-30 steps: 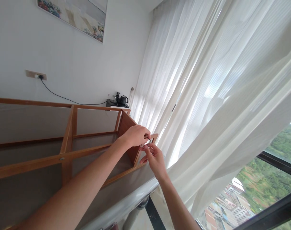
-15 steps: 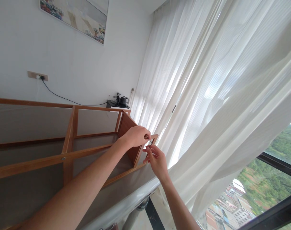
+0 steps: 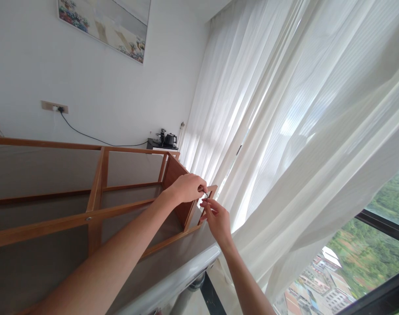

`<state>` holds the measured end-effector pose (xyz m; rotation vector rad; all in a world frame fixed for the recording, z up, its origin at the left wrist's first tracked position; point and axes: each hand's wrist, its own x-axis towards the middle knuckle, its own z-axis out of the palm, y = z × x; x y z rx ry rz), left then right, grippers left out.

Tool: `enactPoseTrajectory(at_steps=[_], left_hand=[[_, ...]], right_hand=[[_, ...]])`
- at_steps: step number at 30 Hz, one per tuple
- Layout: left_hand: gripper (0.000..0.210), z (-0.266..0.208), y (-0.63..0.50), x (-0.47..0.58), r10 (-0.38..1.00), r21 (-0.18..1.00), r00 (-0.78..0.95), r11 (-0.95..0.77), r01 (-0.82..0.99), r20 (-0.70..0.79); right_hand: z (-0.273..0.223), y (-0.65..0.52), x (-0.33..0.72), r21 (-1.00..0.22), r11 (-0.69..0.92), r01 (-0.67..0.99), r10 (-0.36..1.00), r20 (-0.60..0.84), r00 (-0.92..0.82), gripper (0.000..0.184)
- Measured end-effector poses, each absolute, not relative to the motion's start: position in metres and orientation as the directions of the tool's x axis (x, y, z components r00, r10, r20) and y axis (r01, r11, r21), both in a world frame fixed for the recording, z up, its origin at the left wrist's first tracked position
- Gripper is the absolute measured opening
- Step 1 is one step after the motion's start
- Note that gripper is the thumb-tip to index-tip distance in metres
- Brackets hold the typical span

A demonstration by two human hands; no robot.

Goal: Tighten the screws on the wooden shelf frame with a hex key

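A wooden frame (image 3: 120, 212) with crossbars and an upright panel (image 3: 176, 175) spreads across the left and middle of the view. At its right end, my left hand (image 3: 188, 187) is closed, thumb and fingers pinching a thin bent metal rod (image 3: 206, 195) that looks like a hex key. Just below, my right hand (image 3: 217, 217) pinches at the lower end of the rod with thumb and forefinger, the other fingers curled loosely. Both hands are close to the end rail (image 3: 212, 190) of the frame. The fingers partly hide the rod, and whatever its tip touches is too small to make out.
White curtains (image 3: 252, 131) hang beside the frame's right end. A black kettle (image 3: 170, 139) stands on a small stand behind it, its cord running to a wall socket (image 3: 54, 107). Below lies a plastic-covered, pale edge (image 3: 173, 278). A window (image 3: 366, 249) is at lower right.
The right-hand fingers have drawn in closer together at the metal rod's lower end. My left hand keeps its grip; the view has shifted slightly.
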<state>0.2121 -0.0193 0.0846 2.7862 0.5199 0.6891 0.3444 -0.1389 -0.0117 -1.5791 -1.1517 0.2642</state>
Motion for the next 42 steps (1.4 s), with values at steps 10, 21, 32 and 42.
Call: enactPoseTrajectory(at_steps=[10,21,32,42], left_hand=[[0.02,0.085,-0.02,0.211,0.384,0.296,0.826,-0.914,0.277,0.413],[0.02,0.086,-0.021,0.21,0.384,0.292,0.824,-0.915,0.279,0.417],[0.023,0.086,-0.021,0.211,0.409,0.314,0.82,-0.902,0.296,0.402],[0.023,0.084,-0.019,0.212,0.395,0.31,0.824,-0.908,0.281,0.407]], right_hand=[[-0.008,-0.142,0.347,-0.795,0.043,0.605,0.75,0.426,0.506,0.035],[-0.004,-0.145,0.336,-0.821,0.095,0.563,0.812,0.391,0.433,0.04],[-0.001,-0.142,0.329,-0.936,0.166,0.309,0.889,0.278,0.364,0.043],[0.002,-0.142,0.326,-0.969,0.15,0.194,0.901,0.215,0.376,0.044]])
